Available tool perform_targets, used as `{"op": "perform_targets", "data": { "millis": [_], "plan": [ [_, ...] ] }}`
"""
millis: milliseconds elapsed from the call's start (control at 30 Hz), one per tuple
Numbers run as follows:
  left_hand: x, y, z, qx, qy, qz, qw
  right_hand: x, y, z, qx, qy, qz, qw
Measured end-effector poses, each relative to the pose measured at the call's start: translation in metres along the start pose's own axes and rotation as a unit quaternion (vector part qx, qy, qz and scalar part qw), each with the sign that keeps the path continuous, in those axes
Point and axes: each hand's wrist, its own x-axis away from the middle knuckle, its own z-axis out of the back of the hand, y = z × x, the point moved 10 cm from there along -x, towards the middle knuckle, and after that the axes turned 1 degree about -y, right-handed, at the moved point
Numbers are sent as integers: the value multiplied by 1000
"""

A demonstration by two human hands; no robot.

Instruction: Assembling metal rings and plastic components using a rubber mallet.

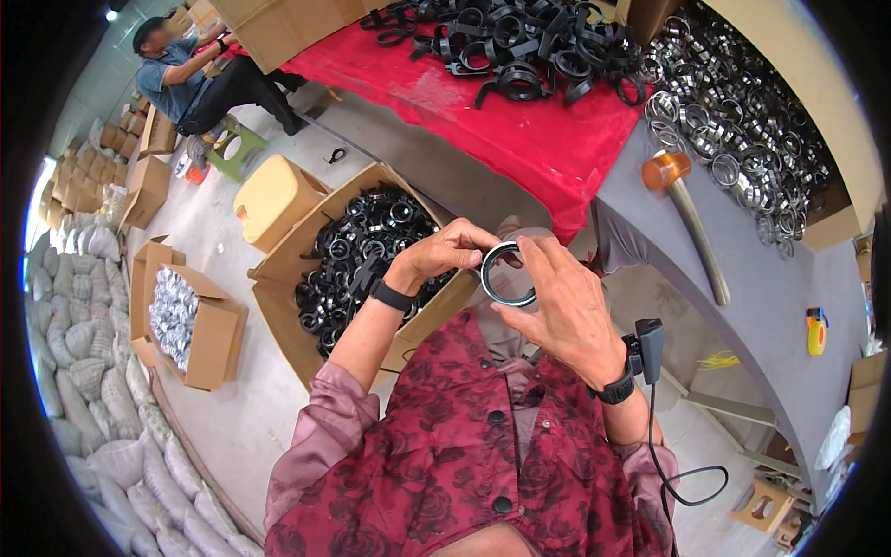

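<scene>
- Fingers of the left hand [436, 255] bunched narrow, thumb and forefinger pinching the left edge of a round black-and-silver ring [485, 283]; fingers of the right hand [566, 292] curved around its right side, thumb at the lower rim
- Far left of the work: open brown cardboard box [221, 345] filled with small silvery-white pieces [174, 306]; their exact kind too small to tell
- Left of centre: larger open brown cardboard carton [441, 320] on the floor, heaped with loose black ring-shaped parts [371, 237]; left wrist held above it
- Centre: ring held in the air between both hands, in front of the red-patterned garment [445, 408], its opening partly turned to the camera
- Step in hand, as judged: two-handed fitting or checking at the rim; cannot tell whether the silver band is fully seated in the black one
- Next move, as judged: calls for a steady right grasp, with left fingertips free to press or feel along the edge and the ring turned little by little
- Right: brown-headed mallet with a wooden handle [694, 232] lying on the grey cloth-covered table [775, 297], well apart from both hands; if the fit proves tight, a flat support would be needed before any tapping
- Beyond the mallet: heap of shiny silver metal rings [742, 130], untouched
</scene>
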Motion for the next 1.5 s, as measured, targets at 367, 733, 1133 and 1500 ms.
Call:
{"op": "perform_targets", "data": {
  "millis": [367, 733, 1133, 1500],
  "plan": [
    [-13, -3, -2, 17, 18, 8, 1000, 1, 24, -3, -22, -3, 1, 1000],
    [-28, 8, -5, -19, 55, 24, 998, 7, 61, -1, -126, 53, 14, 991],
    [-32, 6, -3, -42, 142, -15, 989, 33, 133, -57, -567, 115, -216, 787],
    [-42, -28, 10, -3, 193, -26, 981, 21, 161, -47, -537, 100, -215, 810]
  ]
}}
